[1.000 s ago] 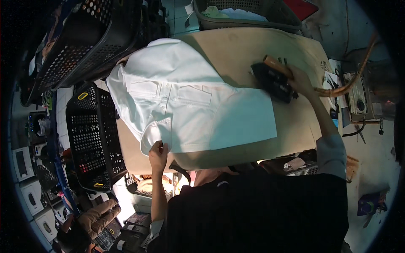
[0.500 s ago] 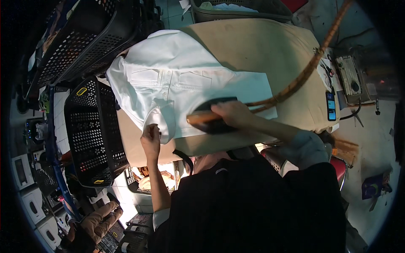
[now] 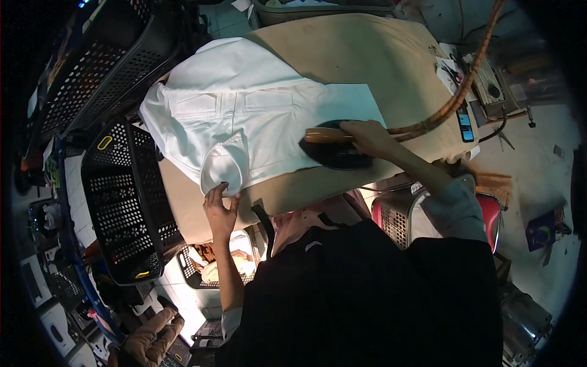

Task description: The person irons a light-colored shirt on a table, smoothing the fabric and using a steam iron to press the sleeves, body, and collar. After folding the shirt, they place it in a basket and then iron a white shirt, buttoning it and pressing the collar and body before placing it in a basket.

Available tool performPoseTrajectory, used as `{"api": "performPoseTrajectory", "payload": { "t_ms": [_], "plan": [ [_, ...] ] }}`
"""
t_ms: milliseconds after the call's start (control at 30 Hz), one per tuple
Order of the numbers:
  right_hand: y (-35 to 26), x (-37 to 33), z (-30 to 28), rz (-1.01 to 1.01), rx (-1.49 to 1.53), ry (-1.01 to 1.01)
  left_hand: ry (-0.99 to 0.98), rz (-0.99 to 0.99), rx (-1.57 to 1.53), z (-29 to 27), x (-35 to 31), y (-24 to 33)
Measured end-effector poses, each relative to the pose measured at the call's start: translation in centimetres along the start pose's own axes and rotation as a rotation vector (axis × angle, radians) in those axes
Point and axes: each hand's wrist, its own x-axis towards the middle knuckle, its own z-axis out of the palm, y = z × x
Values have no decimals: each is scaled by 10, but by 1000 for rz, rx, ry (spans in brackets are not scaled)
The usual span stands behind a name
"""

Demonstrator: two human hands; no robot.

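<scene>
A white garment (image 3: 263, 150) with two chest pockets and a button placket lies spread on a beige padded ironing table (image 3: 351, 52). My right hand (image 3: 365, 136) is closed around the wooden handle of a dark iron (image 3: 342, 156). The iron sits over the garment's right lower part, near the table's front edge. A brown wrapped hose (image 3: 449, 109) leads from it up to the right. By the near edge, a white looped band (image 3: 206, 177) of the garment stands up. My left hand (image 3: 220, 214) is at its lower end, fingers apart and fingertips at the cloth.
A black perforated basket (image 3: 125, 202) stands left of the table, with larger dark baskets (image 3: 92, 92) beyond. Under the near edge is a basket of clothes (image 3: 229, 266). A phone (image 3: 466, 125) and scissors (image 3: 451, 73) lie on the table's right end. Another person's legs (image 3: 153, 336) show at lower left.
The iron has moved right across the garment toward its right end. My left hand's fingers have spread from a closed pinch. The whole view has shifted slightly.
</scene>
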Motion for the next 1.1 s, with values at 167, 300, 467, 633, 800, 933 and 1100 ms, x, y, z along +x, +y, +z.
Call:
{"api": "performPoseTrajectory", "payload": {
  "t_ms": [167, 300, 467, 633, 800, 933, 1100],
  "plan": [
    [51, -31, -6, 196, -134, 135, -79, 65, 63, 3, -6, -14],
    [82, -5, -22, 262, -177, 175, -77, 27, 10, -1, -11, -21],
    [86, 40, -21, 151, -140, 163, -50, 25, 0, 2, -15, -23],
    [72, 69, -34, 53, -119, -11, -78, -67, 60, 7, -19, -26],
    [124, 71, -49, 29, -158, -4, -67, -88, 70, 12, -20, -25],
    [189, 71, -55, 49, -147, 181, -75, -55, 99, 14, -23, -28],
    [241, 80, -77, 265, -69, 136, 102, -2, 297, 16, -19, -6]
  ]
}}
